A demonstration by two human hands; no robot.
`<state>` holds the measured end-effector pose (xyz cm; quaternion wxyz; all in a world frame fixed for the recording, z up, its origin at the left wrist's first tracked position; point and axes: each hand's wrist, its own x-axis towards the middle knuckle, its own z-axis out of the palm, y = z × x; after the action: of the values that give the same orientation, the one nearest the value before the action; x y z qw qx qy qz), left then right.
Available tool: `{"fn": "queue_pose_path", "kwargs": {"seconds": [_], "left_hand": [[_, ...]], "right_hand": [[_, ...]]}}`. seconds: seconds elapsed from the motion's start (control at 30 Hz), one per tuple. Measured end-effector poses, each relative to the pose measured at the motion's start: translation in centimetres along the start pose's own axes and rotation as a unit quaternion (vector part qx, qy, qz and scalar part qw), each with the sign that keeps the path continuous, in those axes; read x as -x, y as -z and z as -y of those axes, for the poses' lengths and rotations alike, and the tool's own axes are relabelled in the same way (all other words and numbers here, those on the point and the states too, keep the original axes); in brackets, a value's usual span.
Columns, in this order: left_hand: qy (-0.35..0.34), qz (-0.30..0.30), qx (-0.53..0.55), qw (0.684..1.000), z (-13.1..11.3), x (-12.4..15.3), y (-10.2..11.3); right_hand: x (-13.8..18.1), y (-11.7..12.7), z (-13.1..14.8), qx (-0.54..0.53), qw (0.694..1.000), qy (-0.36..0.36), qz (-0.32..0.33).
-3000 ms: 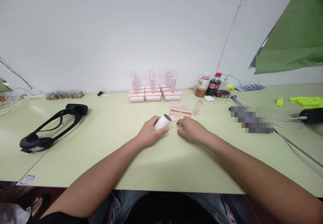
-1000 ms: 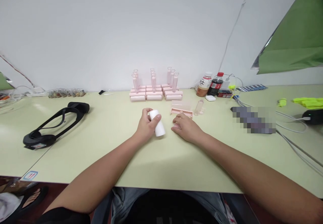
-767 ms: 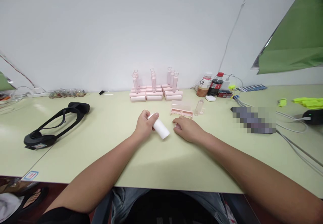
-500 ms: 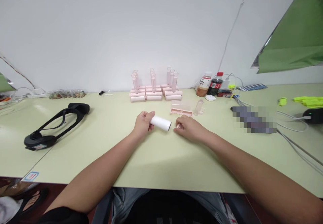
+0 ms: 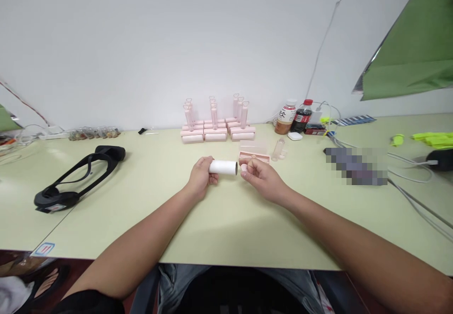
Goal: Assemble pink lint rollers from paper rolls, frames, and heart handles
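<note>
My left hand [image 5: 200, 178] grips one end of a white paper roll [image 5: 222, 167], held level just above the pale green table [image 5: 141, 200], its open end facing right. My right hand [image 5: 261, 177] is closed in a pinch on a small pink piece [image 5: 244, 167] right beside that open end. Just behind my right hand lie a pink frame part [image 5: 254, 156] and a clear pink tube [image 5: 278, 149].
Stacked pink lint rollers with upright handles [image 5: 215, 125] stand at the back by the wall. Black goggles [image 5: 76, 172] lie on the left. Two bottles [image 5: 293, 117], a white earbud case [image 5: 294, 136] and cables [image 5: 410, 182] are on the right.
My left hand has turned the roll from pointing toward me to lying level, open end to the right. My right hand has lifted off the table with the pink piece, up to the roll's end.
</note>
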<state>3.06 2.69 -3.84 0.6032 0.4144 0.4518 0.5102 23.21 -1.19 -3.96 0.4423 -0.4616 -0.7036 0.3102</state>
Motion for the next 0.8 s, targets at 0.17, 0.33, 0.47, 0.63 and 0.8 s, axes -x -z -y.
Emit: {"fn": "queue_pose_path", "kwargs": {"seconds": [0.17,0.33,0.47,0.63,0.8], "left_hand": [[0.018,0.030,0.023,0.999,0.2,0.9,-0.7],[0.027,0.091,-0.011,0.995,0.5,1.2,-0.8],[-0.049,0.153,-0.172,0.972,0.1,1.4,-0.2],[-0.118,0.229,-0.296,0.920,-0.7,2.2,0.2],[-0.095,0.229,-0.319,0.915,-0.4,2.6,-0.1]], "right_hand": [[0.3,-1.2,-0.2,-0.039,0.998,0.017,-0.034],[0.3,-1.2,-0.1,-0.105,0.994,0.036,-0.026],[0.3,-0.8,0.2,-0.146,0.987,0.055,-0.033],[0.3,-0.7,0.2,-0.177,0.982,0.053,-0.029],[0.4,-0.7,0.0,-0.135,0.989,0.056,-0.023]]}}
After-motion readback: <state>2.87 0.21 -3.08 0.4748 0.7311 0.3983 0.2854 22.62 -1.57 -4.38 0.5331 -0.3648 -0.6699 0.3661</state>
